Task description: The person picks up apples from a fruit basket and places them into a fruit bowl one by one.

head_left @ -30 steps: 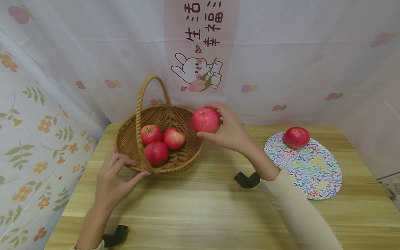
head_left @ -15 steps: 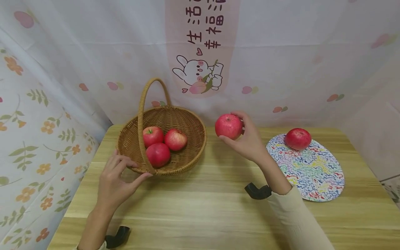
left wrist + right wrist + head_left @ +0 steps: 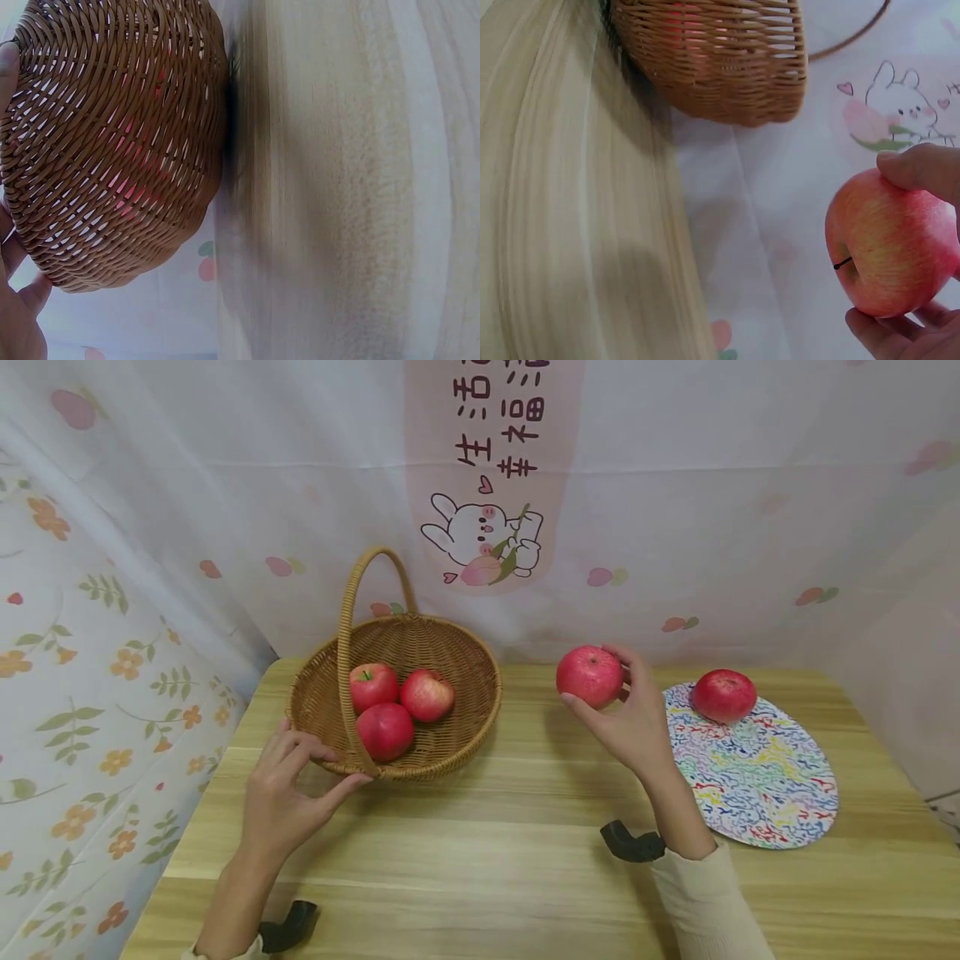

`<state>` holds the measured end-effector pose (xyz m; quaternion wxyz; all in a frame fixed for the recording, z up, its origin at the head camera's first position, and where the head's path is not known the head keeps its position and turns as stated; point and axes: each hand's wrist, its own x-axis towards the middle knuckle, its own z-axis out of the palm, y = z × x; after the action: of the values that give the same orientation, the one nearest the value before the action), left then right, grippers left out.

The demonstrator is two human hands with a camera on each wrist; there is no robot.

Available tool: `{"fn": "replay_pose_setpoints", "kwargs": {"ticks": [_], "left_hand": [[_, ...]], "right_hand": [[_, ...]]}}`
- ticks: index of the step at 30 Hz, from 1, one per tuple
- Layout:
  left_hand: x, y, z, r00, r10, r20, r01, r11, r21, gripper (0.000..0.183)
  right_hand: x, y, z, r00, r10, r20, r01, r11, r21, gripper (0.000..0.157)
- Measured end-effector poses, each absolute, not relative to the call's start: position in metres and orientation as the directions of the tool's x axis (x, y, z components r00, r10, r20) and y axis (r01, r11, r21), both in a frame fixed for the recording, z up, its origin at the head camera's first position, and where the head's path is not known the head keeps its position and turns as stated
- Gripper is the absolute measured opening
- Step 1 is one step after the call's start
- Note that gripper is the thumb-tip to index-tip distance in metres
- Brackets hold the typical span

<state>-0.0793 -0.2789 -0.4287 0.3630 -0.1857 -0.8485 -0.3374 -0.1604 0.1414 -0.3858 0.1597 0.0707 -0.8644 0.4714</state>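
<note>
A wicker basket (image 3: 468, 752) with an arched handle stands on the left of the table, and three red apples (image 3: 386, 732) lie together in it. My left hand (image 3: 281, 797) grips the basket's near rim beside the handle's foot, thumb and fingers apart along it. In the left wrist view the woven wall (image 3: 120, 150) lets some red show through. Between the thumb and fingers of my right hand (image 3: 633, 718) is a red apple (image 3: 589, 677), held above the table between basket and plate. The right wrist view shows this apple's stem (image 3: 843, 263).
To the right lies a round plate or mat (image 3: 757, 793) with a multicoloured squiggle pattern. One red apple (image 3: 723, 696) rests on its far part. A printed curtain (image 3: 675, 527) hangs along the table's back edge. Black curved pieces (image 3: 632, 843) sit at both wrists.
My right hand has carried its apple rightward, from over the basket's right rim to a spot near the plate. The left hand keeps its hold on the basket. The head view shifted slightly.
</note>
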Motion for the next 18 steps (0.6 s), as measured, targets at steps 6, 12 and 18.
{"fn": "replay_pose_setpoints", "kwargs": {"ticks": [6,12,18], "left_hand": [[-0.077,-0.277,-0.425,-0.700,0.075,0.710,0.540,0.707,0.457,0.061],[-0.076,-0.275,-0.423,-0.719,0.081,0.690,0.526,0.713,0.464,0.063],[-0.075,-0.277,-0.420,-0.723,0.087,0.686,0.525,0.715,0.462,0.063]], "right_hand": [[-0.158,0.153,-0.388,-0.938,0.085,0.338,-0.250,0.512,-0.822,0.082],[-0.154,0.164,-0.392,-0.926,0.156,0.345,-0.225,0.505,-0.833,0.083],[-0.157,0.172,-0.390,-0.902,0.184,0.392,-0.231,0.560,-0.796,0.081]]}}
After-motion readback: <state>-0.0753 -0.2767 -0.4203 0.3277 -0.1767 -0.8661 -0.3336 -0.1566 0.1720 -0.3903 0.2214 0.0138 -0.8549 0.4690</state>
